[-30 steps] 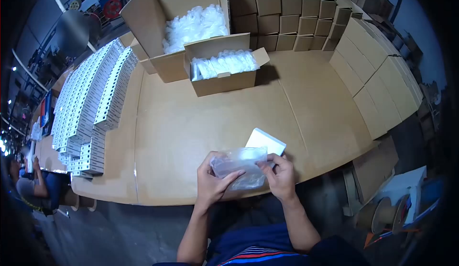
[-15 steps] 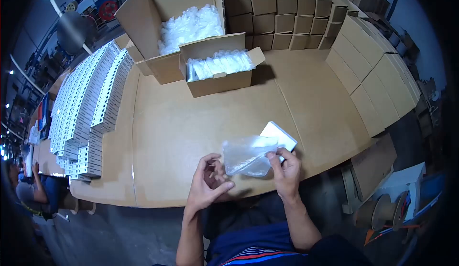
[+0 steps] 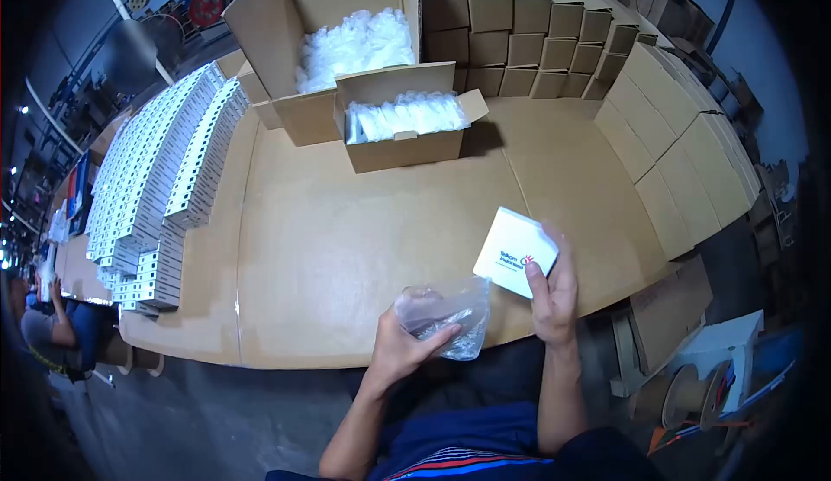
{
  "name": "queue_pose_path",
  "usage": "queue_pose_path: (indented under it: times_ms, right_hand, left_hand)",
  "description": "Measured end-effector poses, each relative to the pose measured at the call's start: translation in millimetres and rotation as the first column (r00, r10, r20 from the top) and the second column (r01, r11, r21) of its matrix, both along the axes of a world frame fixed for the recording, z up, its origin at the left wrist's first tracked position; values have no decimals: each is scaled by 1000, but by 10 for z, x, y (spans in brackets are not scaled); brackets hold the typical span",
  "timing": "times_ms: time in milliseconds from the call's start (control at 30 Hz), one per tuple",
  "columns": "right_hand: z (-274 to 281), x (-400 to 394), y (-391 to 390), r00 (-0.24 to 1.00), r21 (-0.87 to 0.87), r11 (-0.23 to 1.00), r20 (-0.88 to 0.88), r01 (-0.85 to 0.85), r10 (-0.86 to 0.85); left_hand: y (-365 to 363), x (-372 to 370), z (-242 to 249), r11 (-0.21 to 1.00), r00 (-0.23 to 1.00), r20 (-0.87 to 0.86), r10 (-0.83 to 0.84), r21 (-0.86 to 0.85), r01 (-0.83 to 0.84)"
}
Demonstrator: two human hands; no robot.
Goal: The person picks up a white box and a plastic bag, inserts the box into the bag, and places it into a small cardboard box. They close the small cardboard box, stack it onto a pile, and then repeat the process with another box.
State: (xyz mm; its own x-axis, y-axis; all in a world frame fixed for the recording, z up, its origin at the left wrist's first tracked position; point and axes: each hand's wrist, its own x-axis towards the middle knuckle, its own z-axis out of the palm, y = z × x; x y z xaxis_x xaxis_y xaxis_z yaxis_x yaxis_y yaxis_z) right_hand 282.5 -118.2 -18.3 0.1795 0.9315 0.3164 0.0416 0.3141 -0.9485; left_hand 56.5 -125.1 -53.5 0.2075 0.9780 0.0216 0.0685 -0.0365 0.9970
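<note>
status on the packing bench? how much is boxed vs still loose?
Done: long rows of white boxes stacked at the left of the table.
In hand: left hand grips a clear plastic bag with something inside; right hand holds one white box, apart from the bag.
Left: the small open carton and the big carton behind it both hold bagged items.

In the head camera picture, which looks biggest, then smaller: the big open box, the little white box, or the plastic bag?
1. Big open box.
2 and 3. White box and plastic bag look about alike; both sit near the camera, so unsure.
</note>
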Motion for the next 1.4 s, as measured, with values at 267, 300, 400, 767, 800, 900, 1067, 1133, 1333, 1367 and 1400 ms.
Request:
queue_pose_path:
  times_ms: [267,300,400,767,800,900,1067,1133,1333,1367,1400]
  right_hand:
    - [235,4,259,944,285,900,100,-329,314]
    - [255,-2,279,922,297,874,144,-386,358]
    - [412,-20,317,889,236,878,307,-416,339]
    - [383,-151,362,829,129,858,363,-497,426]
    - [397,-167,350,836,128,862,346,-491,425]
    - [336,-151,357,851,86,869,272,-487,450]
    - [314,-115,333,879,-29,919,282,-393,385]
    - [199,-105,335,907,-53,933,221,-356,359]
    - [113,-220,344,933,24,934,-50,-355,356]
    - [114,-227,343,932,7,932,-44,-361,361]
    - [101,-223,345,931,4,932,-32,-363,363]
  left_hand:
    - [16,23,49,996,998,-16,-63,57,64]
    - [13,19,47,996,998,-3,-66,55,66]
    - [18,4,54,996,997,-6,-81,19,82]
    - [-26,-8,31,990,991,62,-116,-77,120]
    - [-24,-14,31,986,989,71,-131,-91,137]
    - [-15,-27,49,976,973,184,-140,-140,167]
    - [10,-52,36,980,979,155,-133,-126,153]
    - [21,-46,1,979,975,185,-125,-134,151]
    - [9,-41,-10,983,984,132,-120,-123,136]
    - [11,-45,-17,983,985,124,-118,-124,133]
    - [16,-51,-31,984,987,116,-114,-124,128]
